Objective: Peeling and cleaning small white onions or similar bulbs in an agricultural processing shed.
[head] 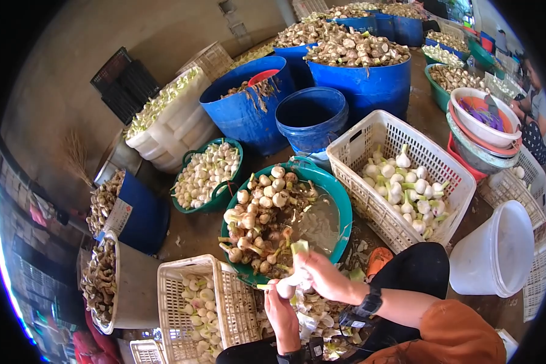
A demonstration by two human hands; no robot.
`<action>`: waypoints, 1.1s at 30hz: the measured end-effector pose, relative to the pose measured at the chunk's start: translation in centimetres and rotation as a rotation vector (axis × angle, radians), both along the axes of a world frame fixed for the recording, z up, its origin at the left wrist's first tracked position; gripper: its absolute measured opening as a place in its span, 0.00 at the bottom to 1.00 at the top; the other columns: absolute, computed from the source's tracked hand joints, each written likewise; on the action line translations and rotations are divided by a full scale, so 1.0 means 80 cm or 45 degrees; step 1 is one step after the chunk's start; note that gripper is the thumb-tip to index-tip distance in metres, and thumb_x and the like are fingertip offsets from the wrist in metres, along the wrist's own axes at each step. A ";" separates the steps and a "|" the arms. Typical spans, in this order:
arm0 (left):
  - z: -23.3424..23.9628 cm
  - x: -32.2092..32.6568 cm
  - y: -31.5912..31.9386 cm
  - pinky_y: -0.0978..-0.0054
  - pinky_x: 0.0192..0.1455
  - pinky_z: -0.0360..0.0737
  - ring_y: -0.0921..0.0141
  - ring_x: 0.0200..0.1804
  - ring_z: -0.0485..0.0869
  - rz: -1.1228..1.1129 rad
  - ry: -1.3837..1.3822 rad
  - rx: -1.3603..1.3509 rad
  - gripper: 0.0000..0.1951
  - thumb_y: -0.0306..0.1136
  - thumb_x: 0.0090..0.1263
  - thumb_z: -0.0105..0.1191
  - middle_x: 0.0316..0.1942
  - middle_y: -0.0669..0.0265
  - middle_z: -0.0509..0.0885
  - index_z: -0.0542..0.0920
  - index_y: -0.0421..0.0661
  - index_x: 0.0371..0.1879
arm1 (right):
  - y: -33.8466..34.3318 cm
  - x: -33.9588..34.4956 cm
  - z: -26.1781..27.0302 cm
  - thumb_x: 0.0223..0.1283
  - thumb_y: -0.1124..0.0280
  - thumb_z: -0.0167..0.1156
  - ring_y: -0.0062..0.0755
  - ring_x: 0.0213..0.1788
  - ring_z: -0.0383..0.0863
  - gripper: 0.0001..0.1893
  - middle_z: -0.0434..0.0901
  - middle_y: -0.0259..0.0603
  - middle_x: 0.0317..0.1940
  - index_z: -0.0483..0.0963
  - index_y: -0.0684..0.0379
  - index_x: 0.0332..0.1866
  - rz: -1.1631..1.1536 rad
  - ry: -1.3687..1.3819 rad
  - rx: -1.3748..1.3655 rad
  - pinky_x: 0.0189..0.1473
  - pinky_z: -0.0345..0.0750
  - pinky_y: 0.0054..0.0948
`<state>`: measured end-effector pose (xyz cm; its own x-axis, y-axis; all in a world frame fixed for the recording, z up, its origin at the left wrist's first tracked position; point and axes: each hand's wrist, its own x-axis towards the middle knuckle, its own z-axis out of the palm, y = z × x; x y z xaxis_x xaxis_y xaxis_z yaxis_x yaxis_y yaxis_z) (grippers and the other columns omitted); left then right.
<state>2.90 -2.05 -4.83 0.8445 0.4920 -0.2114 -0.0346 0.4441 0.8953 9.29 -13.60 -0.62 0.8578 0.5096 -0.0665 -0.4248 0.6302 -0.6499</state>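
My left hand [281,316] grips a pale garlic bulb [285,288], its short green stem pointing left. Against the bulb's right side, my right hand [328,276] pinches a pale green piece of garlic stem or skin [300,247] that stands up from the fingers; motion blur hides where it joins the bulb. Just beyond both hands is a green tub [346,214] with brown unpeeled garlic bulbs [255,214] heaped on its left and murky water on its right. Below the hands, loose garlic peelings [321,314] cover the floor between my knees.
White plastic crates hold peeled garlic, one at right [455,195] and one at left [236,300]. An empty white bucket [464,268] stands right. Beyond are a smaller green tub [239,159], blue barrels [364,86] and stacked basins [464,118]. People sit at far right.
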 end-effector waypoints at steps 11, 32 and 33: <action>0.046 -0.013 0.135 0.73 0.40 0.80 0.64 0.40 0.80 0.092 -0.885 -1.091 0.24 0.45 0.67 0.44 0.45 0.52 0.77 0.68 0.37 0.53 | -0.008 0.002 -0.171 0.57 0.65 0.49 0.33 0.18 0.74 0.08 0.71 0.38 0.14 0.71 0.55 0.26 0.458 -2.141 -1.465 0.21 0.69 0.33; -0.037 0.046 0.081 0.69 0.45 0.73 0.63 0.44 0.73 -0.114 0.351 1.285 0.31 0.33 0.57 0.59 0.47 0.55 0.68 0.62 0.44 0.59 | 0.081 0.134 -0.134 0.63 0.71 0.48 0.28 0.47 0.73 0.21 0.70 0.44 0.52 0.58 0.57 0.62 0.593 -0.301 -0.781 0.51 0.73 0.26; -0.025 0.053 0.071 0.65 0.48 0.72 0.58 0.48 0.71 -0.112 0.291 1.532 0.32 0.32 0.55 0.62 0.47 0.53 0.67 0.63 0.43 0.59 | 0.078 0.114 -0.114 0.64 0.70 0.47 0.28 0.48 0.73 0.24 0.70 0.44 0.52 0.54 0.55 0.65 0.623 -0.268 -0.678 0.52 0.73 0.27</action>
<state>7.18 3.65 -6.87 0.8879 0.4186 0.1906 0.1649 -0.6766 0.7177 18.37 -7.36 -9.74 0.5636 0.7806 -0.2701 -0.4085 -0.0207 -0.9125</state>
